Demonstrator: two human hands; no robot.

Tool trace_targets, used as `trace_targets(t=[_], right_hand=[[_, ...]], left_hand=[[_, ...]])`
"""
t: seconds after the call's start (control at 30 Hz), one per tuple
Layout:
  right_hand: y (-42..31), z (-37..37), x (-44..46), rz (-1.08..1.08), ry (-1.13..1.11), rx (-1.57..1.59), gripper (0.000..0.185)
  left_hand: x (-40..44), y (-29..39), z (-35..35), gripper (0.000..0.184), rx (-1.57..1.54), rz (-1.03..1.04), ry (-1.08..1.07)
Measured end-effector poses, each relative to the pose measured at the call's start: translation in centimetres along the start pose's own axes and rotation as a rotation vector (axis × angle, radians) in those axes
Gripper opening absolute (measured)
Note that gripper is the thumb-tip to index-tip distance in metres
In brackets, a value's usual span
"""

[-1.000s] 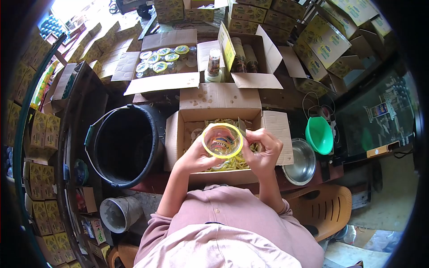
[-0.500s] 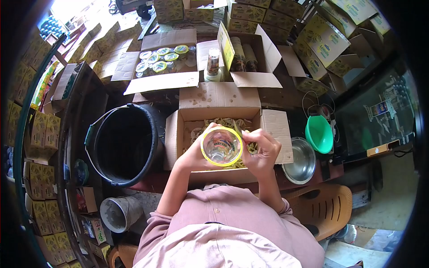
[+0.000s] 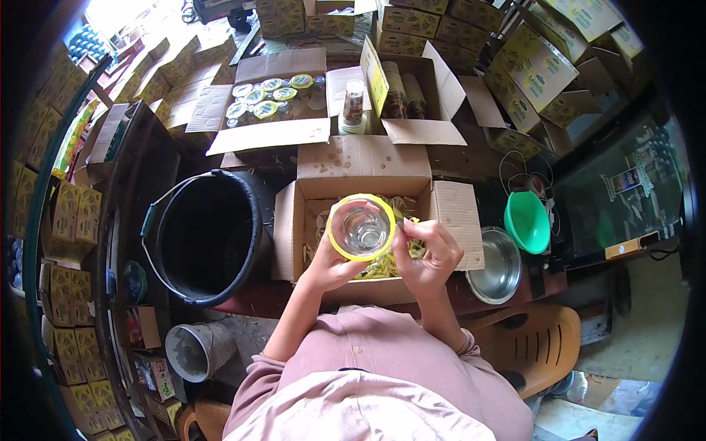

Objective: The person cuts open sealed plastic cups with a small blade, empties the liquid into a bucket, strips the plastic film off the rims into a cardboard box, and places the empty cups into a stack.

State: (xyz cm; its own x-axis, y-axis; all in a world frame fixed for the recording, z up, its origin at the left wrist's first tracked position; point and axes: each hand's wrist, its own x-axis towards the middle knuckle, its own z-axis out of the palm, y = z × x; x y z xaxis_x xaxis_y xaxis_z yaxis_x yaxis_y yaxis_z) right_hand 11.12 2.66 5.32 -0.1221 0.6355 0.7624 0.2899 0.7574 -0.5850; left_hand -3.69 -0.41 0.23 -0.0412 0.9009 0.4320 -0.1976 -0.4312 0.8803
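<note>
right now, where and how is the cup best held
Probably around the side of the cup, below the yellow rim, coming from the person's left: it is round, and its open mouth faces the camera. The left hand has it there, while the right hand is close by the rim's right edge.

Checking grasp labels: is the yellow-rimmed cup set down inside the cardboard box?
No, the left hand holds the yellow-rimmed cup up over the open cardboard box.

Daylight (image 3: 151,13) glares at upper left, an orange-brown chair (image 3: 540,323) lower right.
</note>
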Motion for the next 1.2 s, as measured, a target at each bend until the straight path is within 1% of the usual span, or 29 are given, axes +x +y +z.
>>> trace_targets(t=[0.03, 0.13, 0.3, 0.43, 0.53, 0.63, 0.73, 0.83, 0.93, 1.03, 1.13, 1.2], right_hand=[[0.0, 0.1, -0.1, 0.002, 0.001, 0.003, 0.016], [-0.7, -0.1, -0.3, 0.043, 0.021, -0.039, 0.019], [-0.6, 0.2, -0.8, -0.011, 0.027, -0.048, 0.02], [-0.1, 0.4, -0.7, -0.038, 0.041, -0.055, 0.021], [0.3, 0.1, -0.4, 0.017, -0.018, 0.047, 0.02], [0.7, -0.1, -0.3, 0.04, -0.021, 0.098, 0.019], [0.2, -0.4, -0.3, 0.066, -0.038, 0.046, 0.018], [0.1, -0.2, -0.6, 0.048, -0.003, 0.031, 0.018], [0.1, -0.1, -0.7, 0.024, -0.002, -0.018, 0.018], [0.3, -0.1, -0.6, 0.022, -0.004, -0.033, 0.017], [0.7, -0.2, -0.5, 0.078, -0.02, 0.055, 0.017], [0.6, -0.3, -0.6, 0.077, -0.013, 0.048, 0.017]], left_hand=[[0.0, 0.1, 0.1, 0.073, 0.023, 0.015, 0.012], [0.2, 0.2, 0.4, 0.074, 0.069, 0.043, 0.036], [0.2, -0.4, 0.4, 0.076, 0.062, 0.022, 0.037], [-0.1, -0.3, 0.1, 0.074, 0.189, 0.008, -0.019], [-0.1, -0.2, -0.4, 0.075, 0.148, -0.031, -0.042], [0.2, -0.1, -0.3, 0.075, 0.124, -0.013, -0.023], [0.5, -0.3, -0.5, 0.075, 0.144, 0.029, -0.024], [0.7, 0.0, -0.5, 0.075, 0.102, 0.003, -0.017], [0.7, -0.2, -0.5, 0.076, 0.117, 0.001, -0.019], [0.2, -0.4, -0.6, 0.076, 0.159, -0.049, -0.05], [0.2, -0.3, -0.6, 0.077, 0.131, -0.084, -0.055], [0.2, -0.4, -0.5, 0.078, 0.13, -0.063, -0.058]])
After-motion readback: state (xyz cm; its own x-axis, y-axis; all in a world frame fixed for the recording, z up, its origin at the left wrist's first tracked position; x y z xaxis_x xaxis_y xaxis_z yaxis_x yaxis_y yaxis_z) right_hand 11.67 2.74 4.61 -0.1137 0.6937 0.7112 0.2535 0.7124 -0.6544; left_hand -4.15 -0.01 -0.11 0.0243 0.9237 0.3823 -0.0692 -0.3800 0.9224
